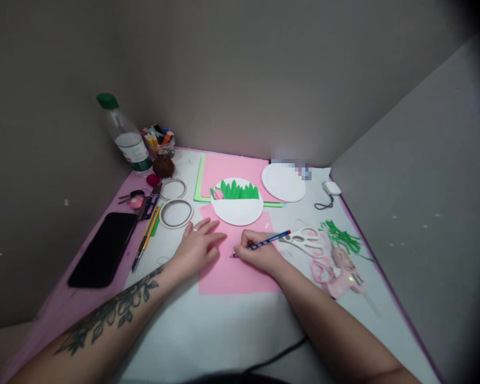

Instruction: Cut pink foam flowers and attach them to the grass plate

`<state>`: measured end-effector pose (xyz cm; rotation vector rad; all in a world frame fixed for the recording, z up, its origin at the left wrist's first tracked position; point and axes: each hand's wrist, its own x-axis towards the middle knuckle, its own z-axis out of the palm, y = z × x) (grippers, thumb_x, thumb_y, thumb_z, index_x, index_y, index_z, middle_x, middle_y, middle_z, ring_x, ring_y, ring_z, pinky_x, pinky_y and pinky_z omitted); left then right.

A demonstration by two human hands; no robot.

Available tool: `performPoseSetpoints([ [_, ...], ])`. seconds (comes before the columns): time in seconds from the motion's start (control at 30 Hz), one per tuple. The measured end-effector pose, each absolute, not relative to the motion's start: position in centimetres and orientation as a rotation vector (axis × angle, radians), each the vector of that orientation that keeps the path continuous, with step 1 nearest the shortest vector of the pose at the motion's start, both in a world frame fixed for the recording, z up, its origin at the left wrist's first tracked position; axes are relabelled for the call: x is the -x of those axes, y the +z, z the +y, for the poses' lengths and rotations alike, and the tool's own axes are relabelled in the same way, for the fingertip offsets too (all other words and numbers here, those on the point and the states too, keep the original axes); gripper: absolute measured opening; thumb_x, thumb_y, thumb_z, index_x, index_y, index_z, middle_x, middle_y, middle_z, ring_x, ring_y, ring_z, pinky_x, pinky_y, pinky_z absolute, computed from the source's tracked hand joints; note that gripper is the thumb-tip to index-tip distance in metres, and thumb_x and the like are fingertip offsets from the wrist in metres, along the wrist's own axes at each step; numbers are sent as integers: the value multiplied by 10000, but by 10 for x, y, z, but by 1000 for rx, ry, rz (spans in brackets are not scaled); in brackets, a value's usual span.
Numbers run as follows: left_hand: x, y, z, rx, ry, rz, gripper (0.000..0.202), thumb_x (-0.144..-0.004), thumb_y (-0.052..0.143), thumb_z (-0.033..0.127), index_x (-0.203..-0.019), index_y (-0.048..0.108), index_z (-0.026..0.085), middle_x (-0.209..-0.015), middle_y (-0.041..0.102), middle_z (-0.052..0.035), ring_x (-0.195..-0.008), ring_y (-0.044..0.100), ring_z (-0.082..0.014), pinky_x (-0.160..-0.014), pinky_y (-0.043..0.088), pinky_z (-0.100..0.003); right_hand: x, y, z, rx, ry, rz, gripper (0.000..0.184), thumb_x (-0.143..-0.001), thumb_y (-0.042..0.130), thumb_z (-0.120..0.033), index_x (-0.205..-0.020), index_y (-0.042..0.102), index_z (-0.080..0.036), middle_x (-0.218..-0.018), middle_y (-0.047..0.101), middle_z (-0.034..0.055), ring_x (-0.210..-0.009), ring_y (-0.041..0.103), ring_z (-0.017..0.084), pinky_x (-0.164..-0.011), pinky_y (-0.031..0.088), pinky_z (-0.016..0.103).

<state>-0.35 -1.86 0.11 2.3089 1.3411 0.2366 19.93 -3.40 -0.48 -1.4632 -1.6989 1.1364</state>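
My left hand (198,245) lies flat with fingers stretched out on the left part of a pink paper sheet (240,277), pressing it to the table. My right hand (258,255) is closed around a blue pencil (264,242), whose tip touches the pink sheet near its middle. Just beyond the sheet sits a white paper plate (237,208) with green paper leaves (236,190) and a small pink piece stuck on it.
White scissors (306,238), pink paper scraps (322,269), a pink glue gun (346,274) and green strips (342,237) lie to the right. A second plate (284,182), larger pink and green sheets, two rings (176,213), pencils, a black phone (104,248), a bottle (126,136) and a marker cup stand left and behind.
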Motion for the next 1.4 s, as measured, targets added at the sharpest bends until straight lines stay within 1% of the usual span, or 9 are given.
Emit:
performPoseSetpoints([
  [0.3, 3, 1, -19, -2300, 238, 1349, 436, -781, 491, 179, -1171, 633, 313, -1439, 449, -54, -1354, 320, -303, -1081, 154, -620, -203, -8, -33, 1447, 1131, -1675, 255, -679, 602, -241, -541, 391, -206, -484, 419, -68, -463, 355, 86, -440, 291, 203],
  [0.5, 3, 2, -19, -2307, 227, 1355, 436, -785, 482, 174, -1165, 634, 323, -1433, 457, -56, -1350, 329, -303, -1071, 168, -630, -197, -11, -31, 1446, 1066, -1413, 277, -713, 598, -278, -556, 378, -219, -506, 377, -72, -487, 380, 101, -482, 367, 222],
  [0.6, 3, 2, -20, -2308, 232, 1359, 430, -790, 480, 174, -1164, 635, 318, -1433, 457, -59, -1351, 328, -300, -1071, 170, -629, -189, -13, -32, 1451, 1045, -1467, 281, -732, 619, -286, -571, 400, -215, -514, 402, -67, -504, 398, 106, -497, 346, 229],
  [0.73, 3, 0, -20, -2320, 247, 1354, 421, -795, 477, 176, -1159, 637, 314, -1428, 461, -65, -1350, 332, -296, -1069, 170, -628, -184, -16, -33, 1468, 1014, -1521, 292, -740, 628, -291, -570, 403, -211, -508, 408, -67, -501, 386, 104, -490, 309, 233],
  [0.97, 3, 2, -20, -2306, 247, 1354, 423, -795, 483, 174, -1164, 633, 316, -1432, 455, -61, -1352, 327, -298, -1073, 161, -632, -183, -15, -33, 1490, 1011, -1578, 285, -728, 634, -308, -567, 421, -210, -505, 433, -63, -502, 389, 107, -476, 300, 229],
  [1.1, 3, 3, -20, -2309, 235, 1361, 427, -791, 476, 165, -1159, 637, 310, -1430, 459, -66, -1354, 326, -294, -1072, 167, -628, -184, -16, -33, 1497, 978, -1548, 298, -728, 633, -285, -560, 400, -209, -496, 411, -70, -494, 374, 101, -474, 293, 226],
  [1.2, 3, 3, -20, -2313, 229, 1357, 439, -784, 477, 158, -1165, 634, 311, -1432, 456, -65, -1356, 322, -297, -1072, 167, -629, -186, -17, -32, 1488, 947, -1506, 297, -732, 626, -266, -560, 391, -209, -497, 396, -73, -494, 378, 99, -486, 309, 226],
  [1.4, 2, 4, -20, -2304, 232, 1367, 428, -791, 479, 166, -1162, 636, 311, -1432, 456, -59, -1353, 326, -300, -1074, 171, -627, -184, -15, -33, 1479, 989, -1531, 291, -732, 632, -284, -566, 405, -209, -501, 412, -70, -492, 386, 101, -474, 305, 225],
])
